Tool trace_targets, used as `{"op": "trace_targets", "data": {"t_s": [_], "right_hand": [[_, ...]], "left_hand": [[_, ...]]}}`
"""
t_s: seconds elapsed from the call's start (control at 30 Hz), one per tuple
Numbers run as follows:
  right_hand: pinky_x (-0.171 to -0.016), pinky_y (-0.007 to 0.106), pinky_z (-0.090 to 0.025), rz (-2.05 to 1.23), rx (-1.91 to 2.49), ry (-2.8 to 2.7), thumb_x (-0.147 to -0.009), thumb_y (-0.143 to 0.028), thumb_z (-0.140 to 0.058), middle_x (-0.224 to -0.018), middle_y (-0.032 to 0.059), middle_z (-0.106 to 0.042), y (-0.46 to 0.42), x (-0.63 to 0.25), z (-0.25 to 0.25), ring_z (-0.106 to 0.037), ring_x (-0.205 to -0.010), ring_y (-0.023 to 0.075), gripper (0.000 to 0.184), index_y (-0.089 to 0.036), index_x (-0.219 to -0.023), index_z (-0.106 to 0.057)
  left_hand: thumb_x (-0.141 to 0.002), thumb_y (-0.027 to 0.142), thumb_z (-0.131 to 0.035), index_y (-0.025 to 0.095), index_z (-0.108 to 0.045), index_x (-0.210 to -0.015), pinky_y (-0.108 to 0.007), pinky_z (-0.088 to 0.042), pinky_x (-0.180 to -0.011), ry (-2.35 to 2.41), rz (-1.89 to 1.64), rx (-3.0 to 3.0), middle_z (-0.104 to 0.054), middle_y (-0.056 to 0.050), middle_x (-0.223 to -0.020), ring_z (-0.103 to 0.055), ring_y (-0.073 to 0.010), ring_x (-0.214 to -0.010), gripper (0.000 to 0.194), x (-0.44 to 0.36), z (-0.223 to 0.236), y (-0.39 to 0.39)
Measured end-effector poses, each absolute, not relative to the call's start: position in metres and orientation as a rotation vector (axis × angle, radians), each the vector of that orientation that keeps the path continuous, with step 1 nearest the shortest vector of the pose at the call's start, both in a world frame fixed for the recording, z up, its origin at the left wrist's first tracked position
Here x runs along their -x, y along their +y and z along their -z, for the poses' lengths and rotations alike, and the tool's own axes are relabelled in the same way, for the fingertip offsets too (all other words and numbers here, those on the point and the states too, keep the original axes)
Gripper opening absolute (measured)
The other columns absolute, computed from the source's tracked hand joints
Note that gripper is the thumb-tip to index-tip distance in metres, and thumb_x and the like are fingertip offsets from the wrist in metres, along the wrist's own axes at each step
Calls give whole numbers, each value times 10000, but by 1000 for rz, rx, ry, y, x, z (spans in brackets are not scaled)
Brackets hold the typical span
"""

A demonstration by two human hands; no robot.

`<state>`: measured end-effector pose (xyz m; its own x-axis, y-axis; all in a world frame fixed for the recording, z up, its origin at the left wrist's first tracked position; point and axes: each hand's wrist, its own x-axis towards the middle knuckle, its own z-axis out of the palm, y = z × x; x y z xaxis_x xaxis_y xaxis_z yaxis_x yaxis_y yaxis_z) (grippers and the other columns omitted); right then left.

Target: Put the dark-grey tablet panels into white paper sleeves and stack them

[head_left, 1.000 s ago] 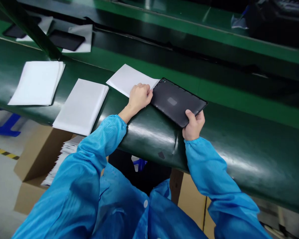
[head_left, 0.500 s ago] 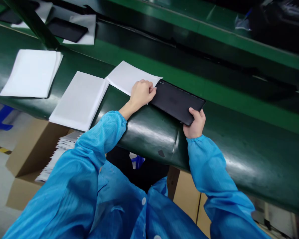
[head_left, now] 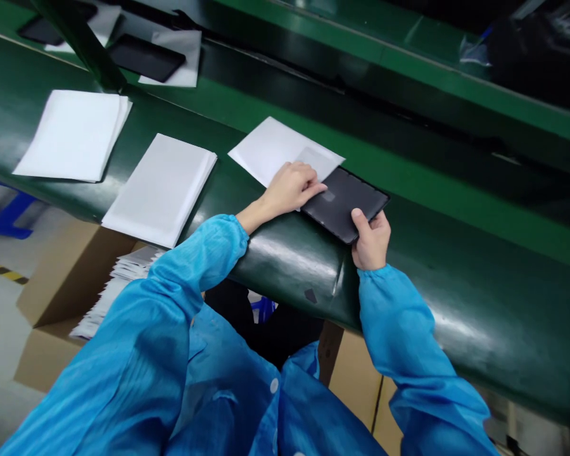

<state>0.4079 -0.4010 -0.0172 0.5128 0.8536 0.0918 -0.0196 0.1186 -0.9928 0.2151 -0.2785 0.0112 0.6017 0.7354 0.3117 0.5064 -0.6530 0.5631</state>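
Observation:
My right hand [head_left: 371, 239] is closed on the right end of a flat black tablet-shaped panel [head_left: 346, 202], thumb on top. The panel's left end is inside a thin white sleeve [head_left: 266, 142], and its dark outline shows faintly through the white. With my left hand [head_left: 294, 187] I pinch the near edge of the sleeve's mouth, over the panel. The fingers of that hand are curled.
Two stacks of white sleeves, one nearer [head_left: 159, 190] and one farther left [head_left: 73, 136], lie on the green bench [head_left: 456, 278]. Behind a green post [head_left: 83, 47], another black panel [head_left: 147, 57] rests on a sleeve. Below left, a cardboard box [head_left: 57, 278] holds many sleeves.
The white sleeve has moved right over the black panel, covering its left part. My left hand has travelled right with it, while my right hand keeps its grip on the panel's right end.

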Motion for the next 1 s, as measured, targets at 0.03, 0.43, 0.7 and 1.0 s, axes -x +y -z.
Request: {"op": "trace_targets", "data": {"t_s": [0.03, 0.43, 0.7, 1.0], "right_hand": [[-1005, 420, -599, -771, 1299, -846, -672, -634, -907, -1123, 58, -761, -402, -406, 17, -714, -1079, 232, 640, -219, -1117, -707], [-497, 300, -593, -1323, 1161, -1029, -786, -743, -792, -674, 3, -713, -408, -418, 3, -723, -583, 204, 564, -218, -978, -712], [-399, 282, -481, -1245, 1316, -1147, -582, -621, -984, -528, -32, -615, -409, -404, 1, -548, -419, 149, 544, -210, -735, -662], [-630, 350, -610, -1083, 1288, -818, -571, -462, -983, -820, 12, -764, -400, -402, 5, -708, -709, 211, 477, -214, -885, -724]], "left_hand": [[-1021, 465, -593, 201, -617, -808, -422, -434, -927, 924, -740, -2418, -639, -73, -803, -614, -278, -945, 339, -217, -12, -282], [-1062, 467, -535, 201, -574, -776, -373, -424, -855, 611, -836, -2329, -636, -51, -798, -581, -221, -845, 393, -218, -22, -293], [-1097, 550, -378, 208, -607, -835, -402, -407, -907, 343, -702, -2511, -652, -96, -854, -568, -258, -931, 488, -226, -20, -336], [-917, 636, -683, 211, -665, -1038, -475, -429, -980, 325, -721, -2600, -682, -141, -1138, -566, -328, -1113, 442, -220, -23, -335]]}}
